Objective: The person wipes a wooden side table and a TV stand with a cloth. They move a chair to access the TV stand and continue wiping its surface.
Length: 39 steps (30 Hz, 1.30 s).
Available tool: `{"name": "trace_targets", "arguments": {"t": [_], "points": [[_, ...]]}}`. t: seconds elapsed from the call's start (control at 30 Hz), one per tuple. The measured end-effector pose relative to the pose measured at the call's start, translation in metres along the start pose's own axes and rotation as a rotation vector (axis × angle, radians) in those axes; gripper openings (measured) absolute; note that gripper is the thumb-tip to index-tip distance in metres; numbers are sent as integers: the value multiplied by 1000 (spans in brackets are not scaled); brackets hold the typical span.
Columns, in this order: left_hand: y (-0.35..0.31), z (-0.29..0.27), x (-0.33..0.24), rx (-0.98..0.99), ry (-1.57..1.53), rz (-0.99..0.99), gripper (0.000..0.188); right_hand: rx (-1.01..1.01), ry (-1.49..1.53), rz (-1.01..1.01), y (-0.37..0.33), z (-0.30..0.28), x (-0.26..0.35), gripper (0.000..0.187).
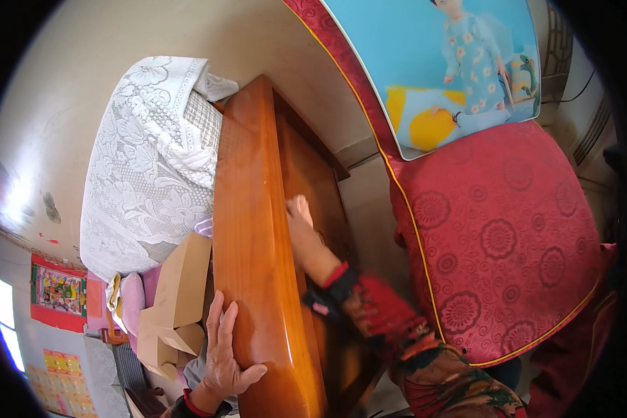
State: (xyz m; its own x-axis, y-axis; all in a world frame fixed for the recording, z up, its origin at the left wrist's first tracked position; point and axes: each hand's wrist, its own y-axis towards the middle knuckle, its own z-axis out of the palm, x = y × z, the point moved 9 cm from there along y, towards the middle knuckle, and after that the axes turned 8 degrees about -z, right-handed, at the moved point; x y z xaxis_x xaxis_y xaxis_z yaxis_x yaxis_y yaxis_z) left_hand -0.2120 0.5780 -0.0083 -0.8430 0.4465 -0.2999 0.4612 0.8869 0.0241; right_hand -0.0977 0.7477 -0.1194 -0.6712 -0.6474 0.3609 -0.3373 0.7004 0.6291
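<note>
A glossy orange-brown wooden cabinet runs up the middle, its top and one recessed side showing. My left hand is open, fingers stretched out, by the near left edge of the cabinet top, with the thumb over the wood. On the other side, my right hand reaches in against the recessed side of the cabinet. Its fingers are partly hidden and blurred, so I cannot make out whether it holds anything. A dark band with a pink patch hangs by the right wrist.
Left of the cabinet, white lace cloth drapes over a bulky thing. An open cardboard box stands beside my left hand. To the right is a chair with a red patterned cover, bearing a large picture panel. Posters hang far left.
</note>
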Motion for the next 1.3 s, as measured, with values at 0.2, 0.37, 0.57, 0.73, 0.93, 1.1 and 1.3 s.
{"name": "trace_targets", "arguments": {"t": [0.2, 0.37, 0.57, 0.73, 0.93, 1.1, 1.3], "points": [[-1, 0, 0, -19, -30, 5, 102, 111, 196, -9, -102, -30, 116, 57], [-2, 1, -1, -28, -39, 4, 102, 15, 951, -139, -145, -47, 162, 57], [-1, 0, -2, -30, -31, 24, 102, -22, 421, -57, -107, -35, 91, 55], [-2, 0, -1, -33, -30, 13, 104, -358, 440, 122, -44, -15, -14, 46], [-1, 1, 5, -45, -57, -20, 107, -601, 867, 334, -50, 67, -122, 47], [-1, 1, 5, -42, -33, -58, 105, -180, 632, 656, -159, 206, -176, 47], [0, 2, 8, -32, -48, -83, 108, 61, 338, 839, -268, 253, -150, 43]]}}
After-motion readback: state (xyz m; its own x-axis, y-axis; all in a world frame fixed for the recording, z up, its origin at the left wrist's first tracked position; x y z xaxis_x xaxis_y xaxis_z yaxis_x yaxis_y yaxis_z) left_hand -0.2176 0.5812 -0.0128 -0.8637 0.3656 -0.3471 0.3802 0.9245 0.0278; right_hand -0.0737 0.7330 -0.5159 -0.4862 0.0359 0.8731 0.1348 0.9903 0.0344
